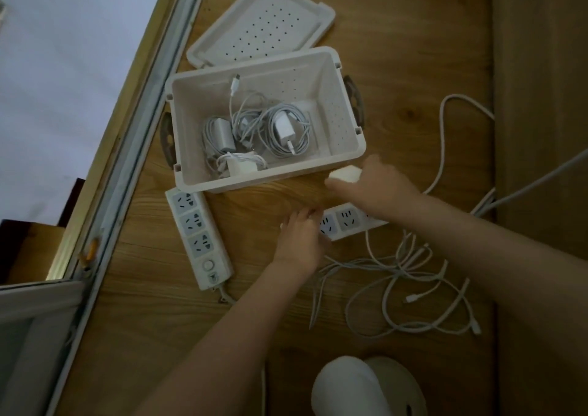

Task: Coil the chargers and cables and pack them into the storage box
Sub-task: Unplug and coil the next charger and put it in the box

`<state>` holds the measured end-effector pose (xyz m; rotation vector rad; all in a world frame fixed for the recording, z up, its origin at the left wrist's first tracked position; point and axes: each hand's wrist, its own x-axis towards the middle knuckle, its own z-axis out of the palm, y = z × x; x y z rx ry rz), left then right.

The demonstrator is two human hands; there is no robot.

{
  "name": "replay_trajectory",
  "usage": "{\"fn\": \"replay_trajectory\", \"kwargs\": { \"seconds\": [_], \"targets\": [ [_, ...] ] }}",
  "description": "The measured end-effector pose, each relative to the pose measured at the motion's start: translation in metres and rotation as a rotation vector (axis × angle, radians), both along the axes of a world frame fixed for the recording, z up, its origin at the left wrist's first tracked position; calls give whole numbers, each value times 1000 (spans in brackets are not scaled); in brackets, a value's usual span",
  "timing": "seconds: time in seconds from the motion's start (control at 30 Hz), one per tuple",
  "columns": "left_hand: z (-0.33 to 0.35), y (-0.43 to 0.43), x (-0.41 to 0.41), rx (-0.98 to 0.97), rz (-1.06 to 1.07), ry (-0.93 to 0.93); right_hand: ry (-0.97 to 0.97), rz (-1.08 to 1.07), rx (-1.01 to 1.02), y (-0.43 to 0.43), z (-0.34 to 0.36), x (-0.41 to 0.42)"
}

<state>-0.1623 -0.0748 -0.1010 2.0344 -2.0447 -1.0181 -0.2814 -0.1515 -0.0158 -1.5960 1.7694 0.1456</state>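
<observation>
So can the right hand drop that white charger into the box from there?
Probably yes. The right hand holds the charger right beside the storage box's near rim, the lid lies off behind it, and nothing stands between.

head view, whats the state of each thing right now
storage box, open, coiled chargers inside
lid, off, lying behind box
left power strip, sockets empty
second power strip, partly hidden by hands
right hand, gripping white charger
left hand, on second power strip, grip unclear
loose cables, uncoiled

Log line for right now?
left hand: holds power strip; right hand: holds charger beside storage box; lid: off; loose cables: on table
</observation>
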Motion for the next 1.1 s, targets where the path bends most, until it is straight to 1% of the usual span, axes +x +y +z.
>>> {"fn": "replay_trajectory", "kwargs": {
  "seconds": [0.1, 0.17, 0.23, 0.3, 0.37, 0.4, 0.47, 0.53, 0.6, 0.63, 0.7, 0.8, 0.9, 1.0, 1.1],
  "targets": [
    [15, -5, 5, -4, 198, 231, -112, -76, 88, -10, 1, 3],
    [39, -12, 7, 35, 399, 439, -158, -70, 168, -11, 8, 8],
    [65, -21, 8, 190, 607, 771, -227, -62, 195, -9, 17, 15],
    [85, -26, 13, 332, 708, 1022, -288, -46, 118, -5, 26, 22],
    [101, -28, 22, 435, 817, 1223, -314, 15, -21, 4, 35, 30],
    [111, -29, 27, 480, 896, 1321, -331, 80, -94, 10, 42, 36],
    [128, -30, 40, 552, 1073, 1470, -349, 258, -171, 21, 53, 47],
    [144, -31, 53, 540, 1221, 1606, -365, 353, -138, 29, 68, 57],
    [165, -32, 66, 455, 1309, 1696, -336, 431, -105, 34, 89, 63],
    [172, -33, 69, 407, 1342, 1728, -324, 443, -105, 35, 96, 66],
    [193, -32, 77, 327, 1370, 1778, -343, 462, -178, 38, 117, 72],
    [226, -24, 87, 298, 1289, 1802, -442, 457, -223, 43, 151, 79],
    [256, -15, 97, 315, 1120, 1726, -395, 587, -144, 48, 176, 80],
    [287, -2, 104, 273, 937, 1654, -370, 625, -107, 54, 203, 73],
    [317, 13, 112, 242, 752, 1468, -370, 638, -136, 58, 230, 66]
  ]
}}
